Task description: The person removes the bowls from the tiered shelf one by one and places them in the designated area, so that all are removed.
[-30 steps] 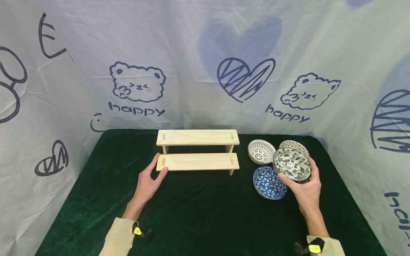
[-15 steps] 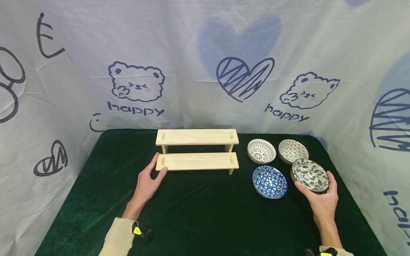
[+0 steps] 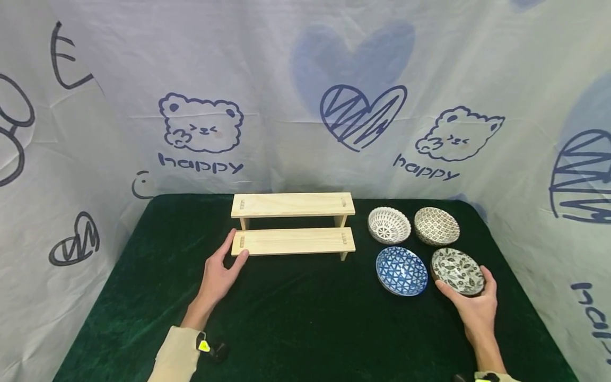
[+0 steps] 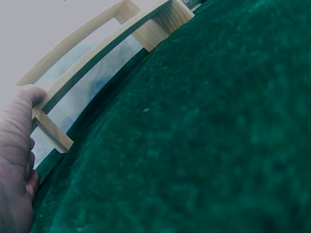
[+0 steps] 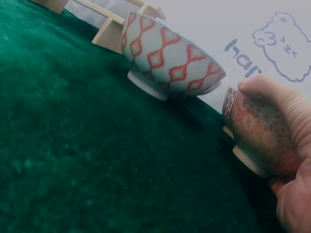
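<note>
At the right of the head view, my right hand (image 3: 473, 313) holds a leaf-patterned bowl (image 3: 457, 269) by its near side, thumb at left and fingers at right. In the right wrist view the outside of this bowl (image 5: 262, 128) is reddish with flower shapes, its foot close over the cloth. My left hand (image 3: 217, 278) grips the left end of the lower board of a two-step wooden stand (image 3: 293, 241), thumb at the front edge and fingers behind. The left wrist view has the thumb (image 4: 31, 94) against the board's end, above a leg (image 4: 54, 132).
Left of the held bowl stands a blue triangle-patterned bowl (image 3: 402, 271), its outside red-latticed in the right wrist view. Behind are a white bowl (image 3: 389, 225) and a tan-patterned bowl (image 3: 436, 226). Dark green cloth (image 3: 305, 329) covers the table; a printed curtain (image 3: 286, 148) hangs behind.
My right hand has carried the leaf-patterned bowl rightward and toward me, from over the other bowls to a spot in front of the tan-patterned one. The left hand stays on the stand.
</note>
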{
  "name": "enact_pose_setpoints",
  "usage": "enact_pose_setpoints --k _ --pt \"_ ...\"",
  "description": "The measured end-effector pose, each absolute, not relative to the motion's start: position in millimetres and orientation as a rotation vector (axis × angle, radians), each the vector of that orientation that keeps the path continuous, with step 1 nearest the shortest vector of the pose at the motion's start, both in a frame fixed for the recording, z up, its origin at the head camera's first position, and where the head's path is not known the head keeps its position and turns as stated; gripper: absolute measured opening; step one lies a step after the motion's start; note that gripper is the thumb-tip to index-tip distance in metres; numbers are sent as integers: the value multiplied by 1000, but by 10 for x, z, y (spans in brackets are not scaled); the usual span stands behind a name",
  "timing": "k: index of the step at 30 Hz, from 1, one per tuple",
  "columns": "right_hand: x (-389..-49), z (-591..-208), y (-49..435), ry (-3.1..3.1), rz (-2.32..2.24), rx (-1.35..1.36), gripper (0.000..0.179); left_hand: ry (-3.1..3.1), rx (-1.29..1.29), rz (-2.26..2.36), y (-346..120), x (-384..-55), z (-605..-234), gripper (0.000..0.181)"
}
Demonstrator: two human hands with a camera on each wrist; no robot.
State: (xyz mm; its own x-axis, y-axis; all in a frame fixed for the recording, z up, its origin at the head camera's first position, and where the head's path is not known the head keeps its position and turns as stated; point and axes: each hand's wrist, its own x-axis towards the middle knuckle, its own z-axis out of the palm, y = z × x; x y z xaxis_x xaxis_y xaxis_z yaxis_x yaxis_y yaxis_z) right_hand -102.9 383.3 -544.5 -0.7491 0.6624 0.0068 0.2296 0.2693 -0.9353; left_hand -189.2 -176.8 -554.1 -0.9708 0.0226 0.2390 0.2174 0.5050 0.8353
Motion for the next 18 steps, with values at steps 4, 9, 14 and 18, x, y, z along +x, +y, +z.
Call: enact_pose_setpoints --k 4,9,14,18 --pt "-1026 -5456 3825 -2161 1487 -797 118 -2546 -208 -1457 -1771 -1887 -5549 72" --pt "-1007 -5417 3818 -2247 1427 -771 121 -2545 -201 -1443 -1769 -1877 -5547 73" --pt "-978 -5338 3797 -2275 1312 -654 111 -2607 -198 -1377 -1758 -1867 -5541 75" --pt "-975 -5236 3748 -2350 1167 -576 97 -2681 -197 -1236 -1748 -1833 -5499 75"
